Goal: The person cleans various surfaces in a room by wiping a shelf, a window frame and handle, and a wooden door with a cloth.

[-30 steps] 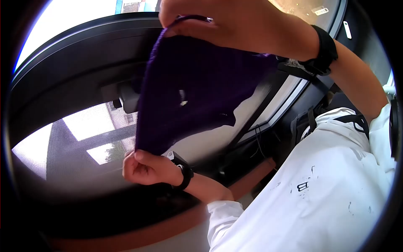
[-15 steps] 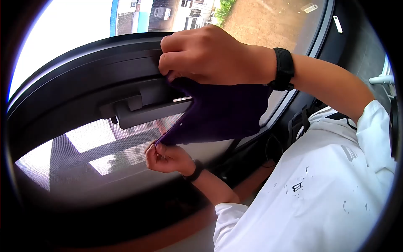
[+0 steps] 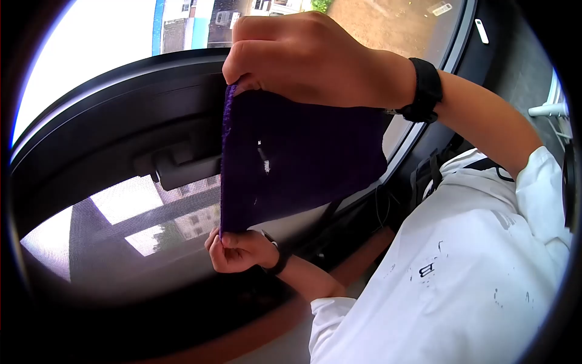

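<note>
A dark purple cloth (image 3: 309, 158) is stretched upright between my two hands, its fuzzy near edge pulled straight. My right hand (image 3: 303, 57), with a black band at the wrist, pinches the upper corner between thumb and fingers. Below it, my left hand (image 3: 239, 250) grips the lower corner; it also has a dark band on the wrist. Small bright spots show in the middle of the cloth; whether they are holes or marks, I cannot tell. Behind the cloth is a dark curved frame (image 3: 115, 115) with a dark bar-shaped handle (image 3: 188, 173), partly covered by the cloth.
A mesh-covered window (image 3: 130, 209) lies below the handle, with buildings showing through. Beyond the frame are bright glass and brown ground (image 3: 388, 30). A small white object (image 3: 482, 31) lies on a dark ledge at upper right. My white shirt (image 3: 436, 273) fills the lower right.
My right hand has risen and my left hand has dropped slightly. The cloth's near edge has gone from slack and slanted to taut and vertical, covering more of the handle; bright spots now show.
</note>
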A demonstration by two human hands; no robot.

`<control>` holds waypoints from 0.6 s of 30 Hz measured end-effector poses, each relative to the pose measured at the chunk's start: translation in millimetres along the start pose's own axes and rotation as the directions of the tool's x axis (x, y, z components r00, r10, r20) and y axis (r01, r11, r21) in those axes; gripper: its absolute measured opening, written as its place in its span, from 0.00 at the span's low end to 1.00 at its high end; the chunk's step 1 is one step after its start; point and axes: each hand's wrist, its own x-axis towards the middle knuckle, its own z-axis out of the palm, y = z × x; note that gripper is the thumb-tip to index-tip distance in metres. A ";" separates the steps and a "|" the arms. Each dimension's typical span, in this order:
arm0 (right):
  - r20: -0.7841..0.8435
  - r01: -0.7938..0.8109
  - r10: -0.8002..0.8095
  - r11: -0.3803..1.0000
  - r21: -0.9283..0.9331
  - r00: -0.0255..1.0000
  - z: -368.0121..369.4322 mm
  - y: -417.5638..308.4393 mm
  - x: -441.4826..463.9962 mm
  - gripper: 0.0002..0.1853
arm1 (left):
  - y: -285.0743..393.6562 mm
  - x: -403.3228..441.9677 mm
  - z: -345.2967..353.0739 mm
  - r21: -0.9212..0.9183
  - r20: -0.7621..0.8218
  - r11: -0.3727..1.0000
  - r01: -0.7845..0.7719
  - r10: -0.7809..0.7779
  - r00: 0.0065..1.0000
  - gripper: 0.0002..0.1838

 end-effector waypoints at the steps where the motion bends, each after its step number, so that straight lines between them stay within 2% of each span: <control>1: 0.026 0.021 -0.022 0.999 0.028 0.999 1.4 -1.2 4.4 0.11 | -0.2 -1.2 -0.8 0.004 -0.001 0.999 0.034 -0.034 0.999 0.15; 3: -0.024 0.017 -0.017 1.000 0.009 1.000 14.4 1.9 -5.8 0.11 | -0.1 -3.1 -3.4 0.010 -0.002 0.995 0.097 -0.097 0.995 0.17; 6: 0.095 -0.085 0.089 0.996 -0.038 0.992 -1.4 -0.3 -22.8 0.08 | 4.6 -11.5 -4.1 -0.033 0.062 0.994 0.101 -0.099 0.993 0.16; 9: 0.091 -0.134 0.137 0.990 -0.031 0.986 -3.6 0.0 -33.5 0.08 | 9.1 -19.0 5.4 -0.024 0.085 0.999 0.037 -0.035 0.996 0.14; 11: 0.083 -0.151 0.154 0.988 -0.039 0.985 6.3 1.7 -34.4 0.08 | 3.8 -23.6 4.8 0.020 0.106 0.997 0.070 -0.072 0.992 0.12; 13: 0.044 -0.107 0.108 0.994 -0.023 0.993 18.2 4.5 -26.8 0.08 | 1.2 -17.1 8.6 0.049 0.019 0.998 0.045 -0.046 0.999 0.11; 15: 0.033 -0.084 0.085 0.996 -0.006 0.996 27.2 7.7 -17.8 0.09 | -4.7 -11.4 5.1 0.024 0.042 0.998 0.064 -0.065 0.997 0.11; 17: -0.007 -0.048 0.048 0.997 -0.068 0.999 32.6 9.7 -10.6 0.09 | -5.1 -2.4 7.9 0.110 0.040 0.993 0.032 -0.037 0.999 0.11; 18: -0.006 -0.045 0.045 0.997 -0.062 0.999 33.1 10.0 -9.8 0.09 | -5.6 -1.6 8.2 0.072 0.020 0.996 0.057 -0.058 0.998 0.11</control>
